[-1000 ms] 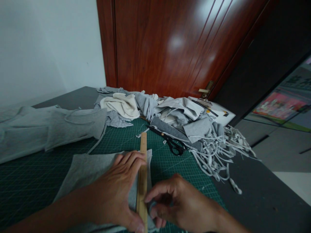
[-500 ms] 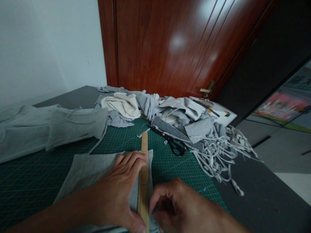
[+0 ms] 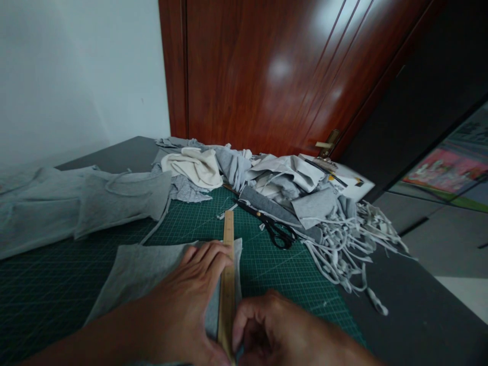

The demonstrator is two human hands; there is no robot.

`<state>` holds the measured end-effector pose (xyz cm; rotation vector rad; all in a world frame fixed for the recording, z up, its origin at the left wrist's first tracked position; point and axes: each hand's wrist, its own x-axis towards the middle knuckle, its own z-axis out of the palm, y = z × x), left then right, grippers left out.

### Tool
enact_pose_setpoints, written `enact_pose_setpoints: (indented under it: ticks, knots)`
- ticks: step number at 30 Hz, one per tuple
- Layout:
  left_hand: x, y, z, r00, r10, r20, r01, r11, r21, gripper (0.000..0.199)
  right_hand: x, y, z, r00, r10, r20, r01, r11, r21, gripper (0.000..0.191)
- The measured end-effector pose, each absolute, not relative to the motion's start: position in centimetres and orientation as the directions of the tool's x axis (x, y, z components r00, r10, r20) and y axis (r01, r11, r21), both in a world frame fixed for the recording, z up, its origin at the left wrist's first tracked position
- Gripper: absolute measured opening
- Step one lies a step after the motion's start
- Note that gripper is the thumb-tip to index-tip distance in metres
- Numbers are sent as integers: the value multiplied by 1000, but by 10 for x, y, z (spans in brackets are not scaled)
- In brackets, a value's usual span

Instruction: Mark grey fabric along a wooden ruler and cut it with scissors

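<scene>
A wooden ruler [image 3: 227, 274] lies lengthwise on a piece of grey fabric [image 3: 133, 269], close to the fabric's right edge. My left hand [image 3: 190, 300] is spread over the fabric, with its fingertips on the ruler's upper part and the thumb near its lower end. Right of the ruler, at the bottom of the view, my right hand [image 3: 270, 325] is curled with its fingers closed at the fabric's edge; what they pinch is hidden. Under the fabric is a green cutting mat [image 3: 282, 274].
Black scissors [image 3: 280, 234] lie beyond my right hand. Heaped cloth [image 3: 285, 173] and tangled grey strips [image 3: 343, 249] cover the back right. Grey sewn pieces [image 3: 118, 203] lie at the left. A wooden door [image 3: 259, 76] stands behind the table.
The whole scene sits slightly lower and further right in the view. My right hand is a little lower beside the ruler; my left hand keeps its place on it.
</scene>
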<state>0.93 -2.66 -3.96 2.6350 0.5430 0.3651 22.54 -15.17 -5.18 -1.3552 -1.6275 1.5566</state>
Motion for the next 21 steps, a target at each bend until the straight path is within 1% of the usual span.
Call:
enact_pose_setpoints:
  ticks: [3, 5, 8, 11, 14, 18, 21]
  knots:
    - [8, -26, -43, 890, 421, 176, 310, -841, 443, 110, 230, -150, -61, -422, 880, -217, 345, -66, -936, 26]
    - [7, -25, -45, 891, 408, 201, 288, -848, 445, 109, 232, -149, -64, -450, 874, -184, 390, 7, -921, 29]
    - [5, -24, -49, 884, 393, 254, 250, -856, 453, 102, 234, -148, -68, -492, 860, -134, 437, 112, -892, 24]
    - [7, -24, -49, 880, 403, 253, 262, -854, 449, 101, 236, -145, -70, -544, 836, -70, 462, 229, -857, 14]
    - [8, -24, -48, 883, 403, 241, 270, -856, 441, 109, 238, -141, -68, -599, 800, -46, 480, 312, -820, 8]
    - [5, -23, -54, 868, 398, 298, 252, -869, 425, 120, 238, -138, -59, -651, 758, -31, 455, 357, -816, 17]
    - [2, -19, -67, 847, 368, 383, 231, -905, 357, 128, 239, -136, -56, -674, 736, -58, 468, 365, -805, 19]
